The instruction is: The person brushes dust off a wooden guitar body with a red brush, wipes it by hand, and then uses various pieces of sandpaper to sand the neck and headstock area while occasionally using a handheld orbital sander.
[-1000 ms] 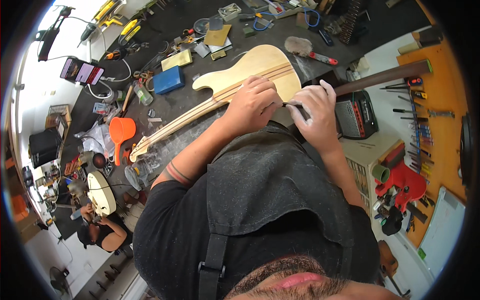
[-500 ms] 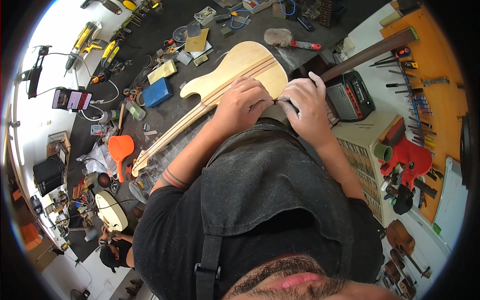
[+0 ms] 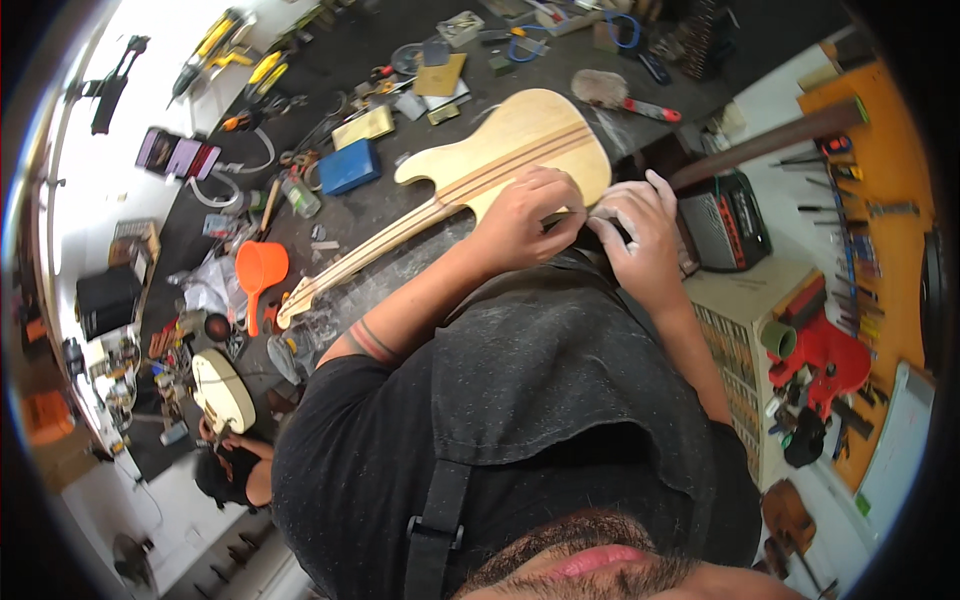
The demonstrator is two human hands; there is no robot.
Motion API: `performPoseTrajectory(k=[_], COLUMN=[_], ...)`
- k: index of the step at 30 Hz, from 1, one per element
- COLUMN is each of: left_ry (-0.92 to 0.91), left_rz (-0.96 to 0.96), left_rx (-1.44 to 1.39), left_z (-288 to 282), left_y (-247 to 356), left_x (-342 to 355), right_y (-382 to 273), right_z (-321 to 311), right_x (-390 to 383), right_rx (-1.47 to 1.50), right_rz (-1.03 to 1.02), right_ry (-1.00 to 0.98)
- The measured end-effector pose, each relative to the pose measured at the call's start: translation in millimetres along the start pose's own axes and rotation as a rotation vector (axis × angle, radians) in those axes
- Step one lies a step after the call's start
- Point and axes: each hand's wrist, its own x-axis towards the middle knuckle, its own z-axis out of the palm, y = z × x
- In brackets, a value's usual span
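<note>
A pale wooden guitar body with a long neck [image 3: 505, 130], striped lengthwise in darker wood, lies on the dark workbench [image 3: 330, 255]. Its body is at the far right end and its neck runs toward the near left. My left hand [image 3: 535, 215] is closed in a pinch by the body's near edge. My right hand [image 3: 640, 235], pale with dust, is pinched close beside it. The fingertips of both hands almost meet. Whatever they hold there is too small to make out.
A blue box [image 3: 349, 167], an orange scoop [image 3: 262, 268] and sanding sheets [image 3: 440, 75] lie left of and beyond the guitar. A red-handled brush [image 3: 610, 92] rests behind it. At right stand an amplifier [image 3: 735, 225] and a drawer cabinet [image 3: 740, 350]. Another person [image 3: 235, 470] works at lower left.
The whole view has shifted, so the bench and guitar appear farther right. My hands are still together by the body's near edge, with the left one slightly turned.
</note>
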Motion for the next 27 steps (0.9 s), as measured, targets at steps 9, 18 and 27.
performPoseTrajectory(k=[9, 18, 27], left_ry=[1.126, 1.402, 1.538], left_rz=[-0.404, -0.249, -0.141], left_rx=[0.548, 0.443, 0.193], left_z=[-194, -393, -399], left_y=[-115, -116, -95], left_x=[-110, -169, -144], right_y=[5, -3, -11], right_z=[17, 26, 28], right_x=[9, 20, 25], right_rx=[0.010, -0.004, -0.030], right_rz=[-0.041, -0.030, -0.020], right_ry=[-0.057, -0.036, -0.038])
